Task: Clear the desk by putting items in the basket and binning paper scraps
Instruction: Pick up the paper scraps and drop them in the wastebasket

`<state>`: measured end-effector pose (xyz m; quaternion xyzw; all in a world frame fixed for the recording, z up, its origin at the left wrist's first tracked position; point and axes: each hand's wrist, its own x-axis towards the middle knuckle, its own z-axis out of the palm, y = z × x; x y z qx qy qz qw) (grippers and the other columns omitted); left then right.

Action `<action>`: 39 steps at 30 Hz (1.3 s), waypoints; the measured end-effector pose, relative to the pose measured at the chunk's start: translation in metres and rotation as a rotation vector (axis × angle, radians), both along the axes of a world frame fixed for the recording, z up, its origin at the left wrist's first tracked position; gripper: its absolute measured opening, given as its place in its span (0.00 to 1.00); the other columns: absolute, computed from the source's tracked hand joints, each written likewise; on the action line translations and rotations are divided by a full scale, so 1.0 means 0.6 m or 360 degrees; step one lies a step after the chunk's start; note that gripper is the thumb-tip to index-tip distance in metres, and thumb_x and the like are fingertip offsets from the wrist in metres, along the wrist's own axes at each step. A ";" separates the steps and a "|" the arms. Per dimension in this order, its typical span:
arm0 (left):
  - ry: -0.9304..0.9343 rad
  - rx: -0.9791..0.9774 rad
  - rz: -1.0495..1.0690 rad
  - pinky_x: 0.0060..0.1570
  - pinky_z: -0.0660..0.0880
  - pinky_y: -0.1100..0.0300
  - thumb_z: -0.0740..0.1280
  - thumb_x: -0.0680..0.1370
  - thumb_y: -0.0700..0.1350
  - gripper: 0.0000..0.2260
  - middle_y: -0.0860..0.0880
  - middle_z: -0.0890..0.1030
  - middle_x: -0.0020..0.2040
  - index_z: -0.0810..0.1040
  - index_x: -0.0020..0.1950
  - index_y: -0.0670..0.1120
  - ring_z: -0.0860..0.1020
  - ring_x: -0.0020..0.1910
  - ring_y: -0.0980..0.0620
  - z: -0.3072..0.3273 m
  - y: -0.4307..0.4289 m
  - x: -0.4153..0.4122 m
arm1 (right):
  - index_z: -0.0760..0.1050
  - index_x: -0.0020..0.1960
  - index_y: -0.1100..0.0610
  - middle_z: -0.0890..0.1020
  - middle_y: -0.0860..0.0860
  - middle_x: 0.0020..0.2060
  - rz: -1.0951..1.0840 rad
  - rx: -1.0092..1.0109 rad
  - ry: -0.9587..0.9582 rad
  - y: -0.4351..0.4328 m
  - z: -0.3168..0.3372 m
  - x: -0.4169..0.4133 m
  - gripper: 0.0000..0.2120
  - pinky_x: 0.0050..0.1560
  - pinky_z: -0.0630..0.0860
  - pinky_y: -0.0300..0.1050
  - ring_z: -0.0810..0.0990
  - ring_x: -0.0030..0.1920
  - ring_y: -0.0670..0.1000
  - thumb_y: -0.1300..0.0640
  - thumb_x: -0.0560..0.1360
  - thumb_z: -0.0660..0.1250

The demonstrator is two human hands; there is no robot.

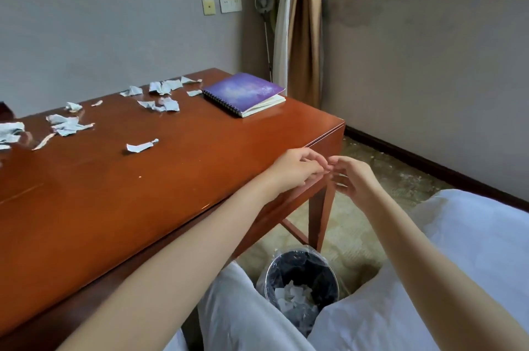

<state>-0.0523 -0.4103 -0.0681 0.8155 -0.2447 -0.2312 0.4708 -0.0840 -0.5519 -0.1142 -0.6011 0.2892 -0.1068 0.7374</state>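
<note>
paper scraps (70, 124) — torn, crumpled, white and pale blue — lie scattered over the far left part of the glossy reddish wooden desk (200, 147). a spiral-bound notebook (243, 91) with a purple cover lies flat near the far right corner, its cover slightly lifted. on the carpet (352, 236) below, near the desk leg (322, 216), stands a round dark bin (329, 267) lined with clear crinkled plastic; torn white pieces (292, 295) sit in its bottom. left hand (297, 169) and right hand (355, 179) meet at the desk's near right corner, fingers curled, fingertips touching — whether they pinch anything between them i cannot tell.
</note>
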 end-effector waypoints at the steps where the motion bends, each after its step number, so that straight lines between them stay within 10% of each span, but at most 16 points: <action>1: -0.0032 -0.0038 0.0038 0.42 0.73 0.65 0.62 0.79 0.43 0.05 0.50 0.79 0.50 0.76 0.48 0.50 0.78 0.51 0.53 0.018 0.009 0.007 | 0.76 0.43 0.57 0.79 0.51 0.35 0.0013 -0.0004 -0.0033 0.007 0.015 0.007 0.10 0.34 0.72 0.38 0.75 0.32 0.48 0.66 0.75 0.58; 11: -0.0430 0.0171 0.0649 0.36 0.70 0.65 0.60 0.78 0.38 0.10 0.49 0.76 0.48 0.78 0.51 0.48 0.74 0.45 0.52 0.087 0.193 0.113 | 0.74 0.38 0.55 0.78 0.51 0.34 0.0270 -0.0229 -0.0100 0.120 0.095 0.096 0.12 0.28 0.70 0.34 0.73 0.29 0.47 0.67 0.75 0.57; 20: -0.0643 0.1128 0.0908 0.63 0.69 0.52 0.63 0.79 0.44 0.15 0.42 0.68 0.67 0.69 0.66 0.48 0.69 0.66 0.43 0.053 0.336 0.197 | 0.74 0.39 0.54 0.77 0.51 0.33 0.0633 -0.0340 -0.0171 0.220 0.132 0.185 0.09 0.24 0.69 0.33 0.72 0.27 0.47 0.63 0.76 0.61; 32: -0.0584 0.1040 0.1013 0.59 0.72 0.57 0.62 0.80 0.44 0.16 0.44 0.74 0.67 0.73 0.67 0.43 0.73 0.64 0.45 0.042 0.387 0.310 | 0.72 0.36 0.56 0.75 0.51 0.31 0.0791 -0.0827 -0.0110 0.300 0.116 0.351 0.12 0.19 0.67 0.31 0.71 0.27 0.49 0.66 0.75 0.57; 39: -0.0675 0.1027 0.1111 0.56 0.73 0.55 0.58 0.81 0.45 0.15 0.41 0.74 0.66 0.72 0.66 0.43 0.74 0.62 0.42 0.051 0.408 0.423 | 0.78 0.49 0.58 0.78 0.51 0.38 0.0881 -0.1508 -0.0235 0.348 0.108 0.464 0.12 0.39 0.69 0.39 0.74 0.39 0.50 0.65 0.72 0.57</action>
